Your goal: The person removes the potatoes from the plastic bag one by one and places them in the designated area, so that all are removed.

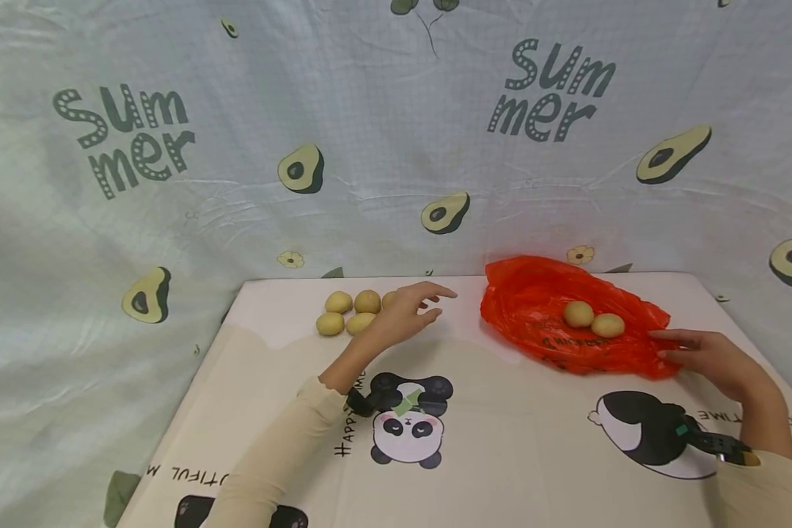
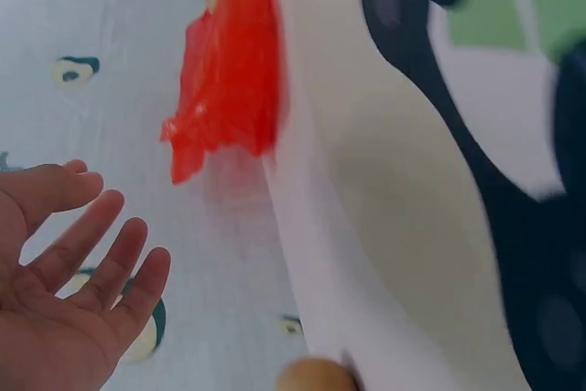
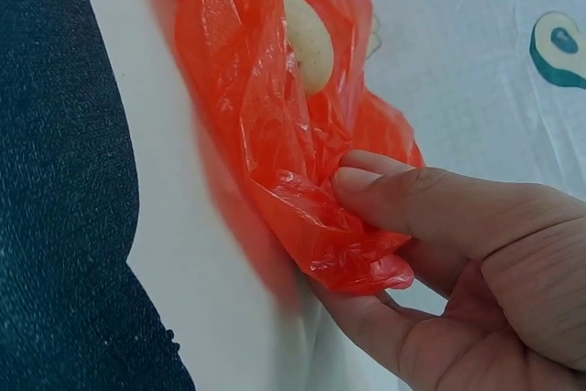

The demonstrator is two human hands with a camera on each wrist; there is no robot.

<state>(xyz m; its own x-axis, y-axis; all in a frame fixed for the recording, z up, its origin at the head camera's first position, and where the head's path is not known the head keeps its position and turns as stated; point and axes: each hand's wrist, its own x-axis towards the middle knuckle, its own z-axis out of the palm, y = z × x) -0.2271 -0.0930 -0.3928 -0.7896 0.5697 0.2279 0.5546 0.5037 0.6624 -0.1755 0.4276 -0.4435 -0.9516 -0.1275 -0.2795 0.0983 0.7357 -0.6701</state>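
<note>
My left hand [image 1: 404,314] hovers over the back of the table with its fingers loosely extended and nothing in them. Just beside and partly behind it sits a cluster of several potatoes [image 1: 331,323]. To the right a red plastic bag [image 1: 521,315] lies spread on the table. Two potatoes [image 1: 608,325] rest on the bag. At the bag's right end my right hand [image 1: 719,359] pinches the crumpled plastic between thumb and fingers, as the right wrist view shows. In the left wrist view the palm and spread fingers [image 2: 142,295] hold nothing.
The table [image 1: 501,440] wears a cream cover printed with pandas and lettering. Right behind its back edge hangs a pale curtain [image 1: 369,110] with avocado prints. Between the potato cluster and the bag lies a stretch of pale tabletop.
</note>
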